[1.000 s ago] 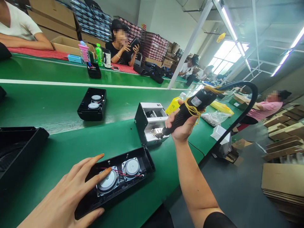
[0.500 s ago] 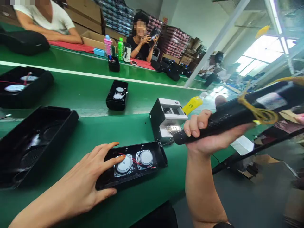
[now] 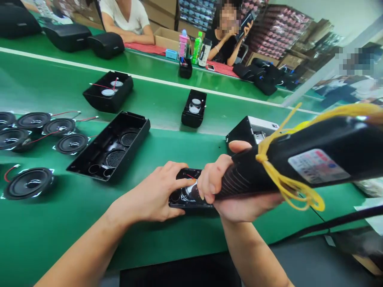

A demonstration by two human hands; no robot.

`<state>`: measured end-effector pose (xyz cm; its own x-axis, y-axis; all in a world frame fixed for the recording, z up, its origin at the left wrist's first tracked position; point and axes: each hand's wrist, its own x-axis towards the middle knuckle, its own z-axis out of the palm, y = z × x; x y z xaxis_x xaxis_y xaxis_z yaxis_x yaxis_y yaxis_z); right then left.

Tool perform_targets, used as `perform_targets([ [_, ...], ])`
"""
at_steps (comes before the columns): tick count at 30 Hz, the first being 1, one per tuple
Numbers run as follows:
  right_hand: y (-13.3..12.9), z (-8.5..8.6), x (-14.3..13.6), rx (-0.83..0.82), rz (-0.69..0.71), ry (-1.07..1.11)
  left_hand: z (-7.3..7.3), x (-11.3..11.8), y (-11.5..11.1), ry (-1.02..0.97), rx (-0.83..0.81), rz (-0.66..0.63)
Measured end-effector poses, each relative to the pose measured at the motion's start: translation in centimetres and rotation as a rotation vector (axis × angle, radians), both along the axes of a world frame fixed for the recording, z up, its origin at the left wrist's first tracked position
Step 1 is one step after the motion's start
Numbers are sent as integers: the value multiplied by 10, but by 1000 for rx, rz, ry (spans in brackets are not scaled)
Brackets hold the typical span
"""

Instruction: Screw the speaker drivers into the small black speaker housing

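My left hand presses down on a black speaker housing with round drivers and a red wire, lying on the green bench in front of me. My right hand grips a black electric screwdriver bound with yellow cord, its tip pointed down into the housing. The hands hide most of the housing and the tip.
An empty black housing lies to the left, with several loose speaker drivers beyond it. Two more housings sit on the conveyor. A white-topped screw feeder stands behind my right hand. People sit across the line near bottles.
My right hand swung the screwdriver from the screw feeder down onto the housing. My view shifted left and down, showing the loose drivers. My left hand stayed on the housing.
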<state>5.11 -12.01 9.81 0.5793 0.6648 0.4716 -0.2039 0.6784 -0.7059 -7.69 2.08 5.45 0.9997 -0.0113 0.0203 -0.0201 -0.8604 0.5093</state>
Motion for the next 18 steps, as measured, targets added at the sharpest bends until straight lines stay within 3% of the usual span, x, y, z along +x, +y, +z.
perform_targets([
  [5, 7, -12, -3, -52, -50, -99, 1, 0, -1, -31, -9, 5],
  [18, 12, -23, -4, -161, -140, -135, 1, -2, -1, -57, -5, 3],
])
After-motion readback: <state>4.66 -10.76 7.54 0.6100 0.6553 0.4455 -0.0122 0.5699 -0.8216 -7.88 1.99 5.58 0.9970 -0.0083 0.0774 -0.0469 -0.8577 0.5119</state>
